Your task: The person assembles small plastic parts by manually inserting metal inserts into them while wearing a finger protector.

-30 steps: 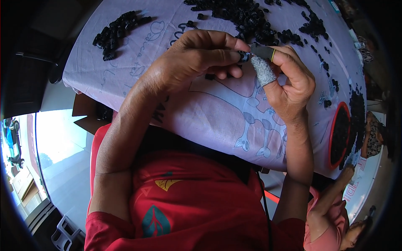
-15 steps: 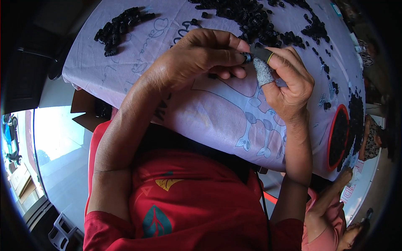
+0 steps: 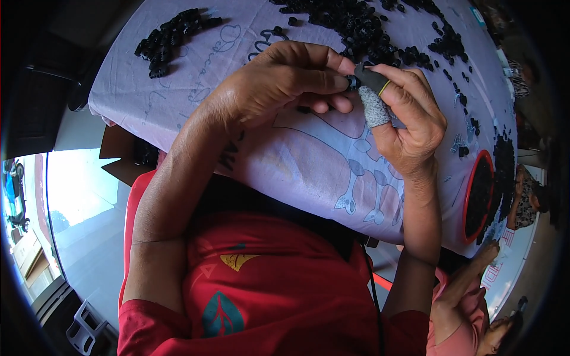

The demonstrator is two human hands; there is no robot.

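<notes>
Above the cloth-covered table, my left hand [image 3: 297,80] pinches a small black ribbed plastic piece [image 3: 352,82] between thumb and fingers. My right hand [image 3: 407,110] closes on the same piece from the other side. Its thumb wears a grey knitted finger cover [image 3: 374,108], and a dark cover with a yellow edge [image 3: 373,78] sits on the index finger. Both sets of fingertips hide most of the piece. Beyond my hands spreads a large pile of small black plastic parts [image 3: 359,32]. A group of longer ribbed black pieces [image 3: 169,41] lies at the far left.
A red-rimmed round container [image 3: 488,178] of black parts stands at the table's right side. More black bits [image 3: 504,166] lie past it. Another person's arm [image 3: 466,276] reaches in at the lower right. An open cardboard box [image 3: 119,148] is below the table's left edge.
Both hands stay together on the small piece. The right hand has shifted very slightly, and less of the piece shows between the fingertips.
</notes>
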